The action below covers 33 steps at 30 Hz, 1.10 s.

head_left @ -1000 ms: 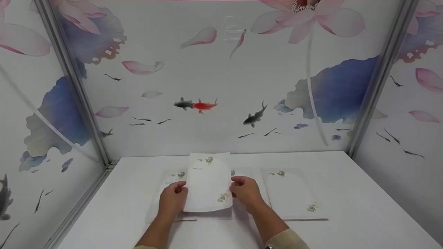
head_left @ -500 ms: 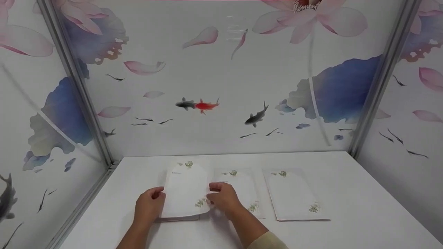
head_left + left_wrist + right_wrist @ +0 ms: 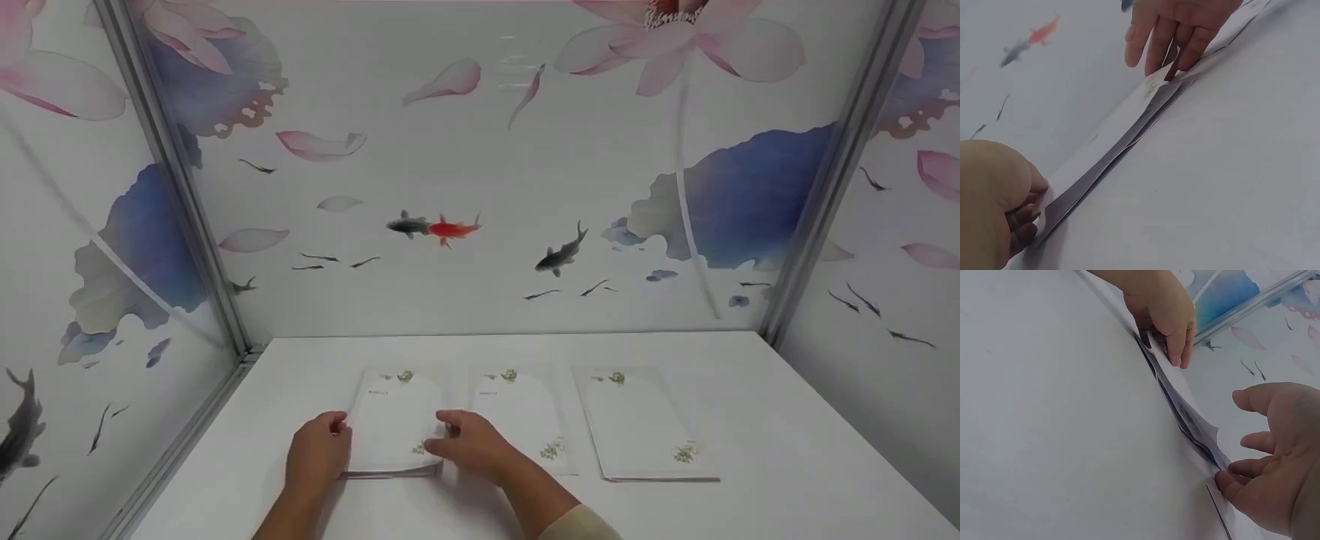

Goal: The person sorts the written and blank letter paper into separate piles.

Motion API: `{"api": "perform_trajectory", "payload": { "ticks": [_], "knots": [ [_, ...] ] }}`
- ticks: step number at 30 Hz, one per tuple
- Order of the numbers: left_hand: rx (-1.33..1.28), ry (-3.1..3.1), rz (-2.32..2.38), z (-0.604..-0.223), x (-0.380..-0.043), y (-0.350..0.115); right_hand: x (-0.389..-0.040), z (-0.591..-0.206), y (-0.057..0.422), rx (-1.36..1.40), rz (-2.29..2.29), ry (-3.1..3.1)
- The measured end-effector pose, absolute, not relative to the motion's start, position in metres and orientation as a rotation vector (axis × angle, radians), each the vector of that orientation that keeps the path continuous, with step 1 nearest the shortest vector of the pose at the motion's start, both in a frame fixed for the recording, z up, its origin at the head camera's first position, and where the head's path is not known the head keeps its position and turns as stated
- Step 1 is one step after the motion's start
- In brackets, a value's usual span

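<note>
In the head view, a white sheet of paper [image 3: 394,427] with printed green floral corners lies over the left stack of paper [image 3: 390,474]. The sheet's near edge is raised slightly above the stack. My left hand [image 3: 319,454] holds its left edge, thumb above and fingers curled below. At the right edge, my right hand [image 3: 476,446] has its fingers spread and loosely straight, touching the side of the stack. In the right wrist view the right thumb stands apart from the sheet [image 3: 1176,382].
A matching middle sheet [image 3: 517,420] lies close to the right hand. Farther right is another stack of printed paper [image 3: 641,427]. The white table [image 3: 780,450] meets panels [image 3: 480,300] printed with fish and lotus flowers.
Both hands have moved left and down with the sheet, from above the gap between the left and middle piles onto the left stack. The right fingers have loosened from the sheet.
</note>
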<state>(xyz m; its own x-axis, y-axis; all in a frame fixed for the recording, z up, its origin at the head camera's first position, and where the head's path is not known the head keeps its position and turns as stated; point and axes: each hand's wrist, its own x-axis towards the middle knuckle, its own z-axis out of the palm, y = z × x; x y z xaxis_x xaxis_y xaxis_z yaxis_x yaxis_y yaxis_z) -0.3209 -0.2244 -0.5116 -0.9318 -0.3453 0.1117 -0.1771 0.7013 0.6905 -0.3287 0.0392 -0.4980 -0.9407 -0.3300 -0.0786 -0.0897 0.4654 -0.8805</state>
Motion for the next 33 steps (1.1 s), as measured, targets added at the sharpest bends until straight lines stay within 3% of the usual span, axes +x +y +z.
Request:
{"api": "perform_trajectory", "payload": {
  "ticks": [8,16,26,33],
  "knots": [
    [0.431,-2.727,-0.942,-0.511,-0.320,-0.226,-0.328,-0.502,0.037,-0.487,-1.330,2.496],
    [0.371,-2.639,-0.895,-0.508,-0.323,-0.217,-0.332,-0.498,0.048,-0.442,-1.487,2.521],
    [0.259,-2.562,-1.190,-0.506,-0.339,-0.166,-0.349,-0.502,0.111,-0.472,-1.608,2.630],
    [0.188,-2.549,-1.287,-0.503,-0.342,-0.126,-0.351,-0.502,0.157,-0.258,-1.615,2.711]
  ]
}}
